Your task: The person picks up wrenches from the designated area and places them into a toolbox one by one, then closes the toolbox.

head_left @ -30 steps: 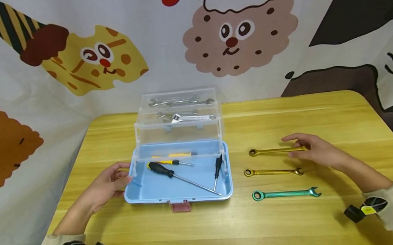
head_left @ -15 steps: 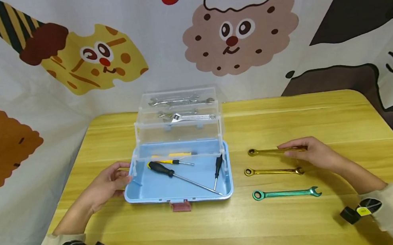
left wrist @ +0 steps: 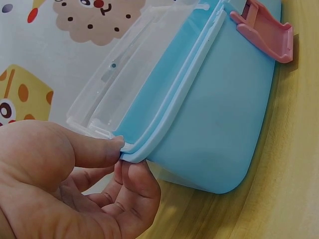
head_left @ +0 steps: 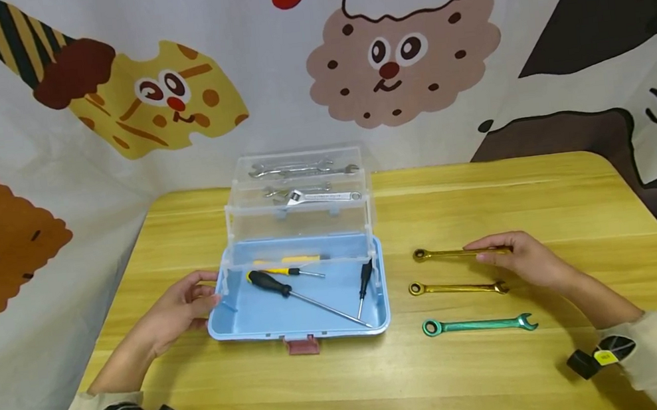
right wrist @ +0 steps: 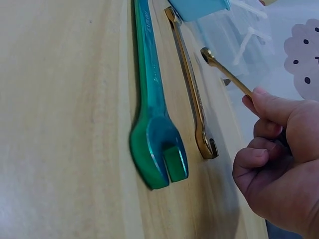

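My left hand [head_left: 178, 309] pinches the rim of a light blue toolbox [left wrist: 209, 119] at its left side, thumb on top and fingers below. My right hand [head_left: 529, 261] pinches a gold ratcheting wrench [head_left: 444, 254] near its right end, the ring end pointing left; that gripped end is hidden by the fingers. In the right wrist view this wrench [right wrist: 227, 72] slants up out of the hand. Closer to me lie a second gold wrench [head_left: 457, 287] and a green wrench [head_left: 478, 325], side by side on the table.
Inside the box lie a large black screwdriver [head_left: 270, 282], a small black one [head_left: 365, 278] and yellow-handled tools [head_left: 301, 259]. Clear trays [head_left: 300, 224] rise behind, holding several silver wrenches [head_left: 328, 197]. A pink latch [head_left: 302, 346] hangs at the front. A printed curtain [head_left: 268, 91] backs the table.
My right hand's thumb and fingers have closed on the far gold wrench, which has shifted slightly left. The left hand has stayed at the toolbox rim.
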`<state>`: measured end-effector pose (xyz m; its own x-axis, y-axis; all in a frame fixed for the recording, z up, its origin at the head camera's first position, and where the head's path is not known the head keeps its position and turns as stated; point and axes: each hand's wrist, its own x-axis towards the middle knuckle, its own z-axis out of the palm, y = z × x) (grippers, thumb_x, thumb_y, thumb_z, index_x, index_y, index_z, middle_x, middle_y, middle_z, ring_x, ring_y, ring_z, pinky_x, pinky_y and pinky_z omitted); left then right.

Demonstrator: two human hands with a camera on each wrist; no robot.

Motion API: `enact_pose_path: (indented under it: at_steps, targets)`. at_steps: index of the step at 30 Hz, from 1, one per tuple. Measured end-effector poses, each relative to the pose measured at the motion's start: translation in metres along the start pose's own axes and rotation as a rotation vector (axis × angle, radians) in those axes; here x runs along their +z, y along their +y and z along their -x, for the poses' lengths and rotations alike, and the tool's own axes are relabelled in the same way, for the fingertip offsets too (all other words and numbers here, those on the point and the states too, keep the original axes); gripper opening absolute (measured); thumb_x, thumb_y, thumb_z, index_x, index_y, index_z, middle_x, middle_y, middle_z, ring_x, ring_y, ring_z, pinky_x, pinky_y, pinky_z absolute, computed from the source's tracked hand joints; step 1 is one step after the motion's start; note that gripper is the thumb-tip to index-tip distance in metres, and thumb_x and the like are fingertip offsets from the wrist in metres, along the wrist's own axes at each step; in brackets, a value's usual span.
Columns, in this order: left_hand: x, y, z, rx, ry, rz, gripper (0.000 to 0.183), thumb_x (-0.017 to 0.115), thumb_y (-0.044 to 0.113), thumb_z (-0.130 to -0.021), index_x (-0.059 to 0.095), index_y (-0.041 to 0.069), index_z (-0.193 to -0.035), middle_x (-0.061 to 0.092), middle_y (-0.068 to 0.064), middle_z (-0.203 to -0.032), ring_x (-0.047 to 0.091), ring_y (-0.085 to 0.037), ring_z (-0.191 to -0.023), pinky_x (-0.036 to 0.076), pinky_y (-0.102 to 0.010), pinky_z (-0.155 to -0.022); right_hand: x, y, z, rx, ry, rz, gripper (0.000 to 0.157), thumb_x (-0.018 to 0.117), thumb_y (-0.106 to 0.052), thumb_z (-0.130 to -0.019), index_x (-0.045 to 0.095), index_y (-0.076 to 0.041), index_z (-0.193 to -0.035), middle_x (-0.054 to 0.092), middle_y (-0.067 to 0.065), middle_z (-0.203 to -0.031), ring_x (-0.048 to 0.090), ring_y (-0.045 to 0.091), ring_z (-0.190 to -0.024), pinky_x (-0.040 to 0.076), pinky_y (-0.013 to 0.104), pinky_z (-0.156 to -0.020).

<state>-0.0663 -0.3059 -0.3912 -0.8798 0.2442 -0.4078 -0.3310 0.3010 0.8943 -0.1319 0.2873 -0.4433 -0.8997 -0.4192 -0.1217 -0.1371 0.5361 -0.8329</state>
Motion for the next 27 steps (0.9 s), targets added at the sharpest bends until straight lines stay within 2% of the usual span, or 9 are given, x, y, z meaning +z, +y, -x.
enact_pose_path:
  at_steps: [7,13,18,20,22,24,27]
  targets:
    - [0.0,0.001,-0.001,-0.004,0.001,0.001,0.05,0.055,0.007,-0.105,0.032,-0.009,-0.146,0.056,-0.011,-0.106,0.06,-0.019,-0.081,0.056,-0.032,-0.066,-0.001,-0.005,0.001,-0.023,0.032,-0.029,0.031,0.062,-0.018,-0.103,0.068,0.0,-0.128,0.068,-0.004,-0.126,0.056,-0.003,-0.111,0.051,0.018,-0.084]
    - [0.0,0.001,0.0,-0.002,0.002,-0.011,0.049,0.055,0.007,-0.105,0.032,-0.009,-0.146,0.056,-0.011,-0.106,0.059,-0.018,-0.081,0.055,-0.033,-0.067,-0.004,-0.011,0.0,-0.031,0.05,-0.038,0.03,0.061,-0.017,-0.104,0.069,-0.002,-0.129,0.066,-0.008,-0.127,0.055,-0.004,-0.113,0.05,0.017,-0.085]
    - [0.0,0.002,0.0,-0.002,0.003,-0.013,0.05,0.055,0.007,-0.105,0.032,-0.009,-0.146,0.056,-0.011,-0.106,0.059,-0.017,-0.081,0.055,-0.032,-0.067,-0.007,-0.018,-0.001,-0.039,0.053,-0.059,0.03,0.061,-0.017,-0.104,0.068,-0.003,-0.129,0.065,-0.014,-0.125,0.058,-0.001,-0.101,0.051,0.02,-0.073]
    - [0.001,0.002,0.0,-0.004,0.002,-0.011,0.05,0.055,0.007,-0.105,0.032,-0.009,-0.146,0.056,-0.011,-0.106,0.059,-0.018,-0.081,0.055,-0.032,-0.067,-0.008,-0.021,-0.001,-0.039,0.048,-0.064,0.031,0.06,-0.017,-0.104,0.068,-0.003,-0.13,0.065,-0.014,-0.125,0.058,0.0,-0.1,0.051,0.022,-0.072]
    - [0.0,0.001,0.0,-0.004,0.002,-0.008,0.049,0.055,0.007,-0.105,0.033,-0.009,-0.146,0.056,-0.011,-0.105,0.06,-0.017,-0.081,0.055,-0.032,-0.066,-0.009,-0.024,-0.001,-0.031,0.039,-0.082,0.032,0.06,-0.018,-0.105,0.067,-0.003,-0.132,0.065,-0.011,-0.125,0.057,0.0,-0.086,0.05,0.024,-0.066]
    - [0.0,0.001,0.0,-0.003,0.0,-0.005,0.049,0.055,0.007,-0.105,0.032,-0.009,-0.146,0.056,-0.011,-0.105,0.059,-0.017,-0.081,0.055,-0.032,-0.066,-0.01,-0.028,-0.002,-0.018,0.031,-0.083,0.032,0.059,-0.02,-0.105,0.067,-0.006,-0.133,0.065,-0.01,-0.127,0.058,-0.004,-0.092,0.051,0.02,-0.07]
    - [0.0,0.001,0.0,-0.001,-0.001,-0.003,0.05,0.055,0.007,-0.105,0.032,-0.009,-0.146,0.056,-0.01,-0.105,0.059,-0.017,-0.08,0.055,-0.031,-0.066,-0.011,-0.033,-0.003,-0.002,0.026,-0.094,0.033,0.059,-0.022,-0.105,0.066,-0.007,-0.134,0.064,-0.006,-0.127,0.055,0.0,-0.085,0.047,0.024,-0.063]
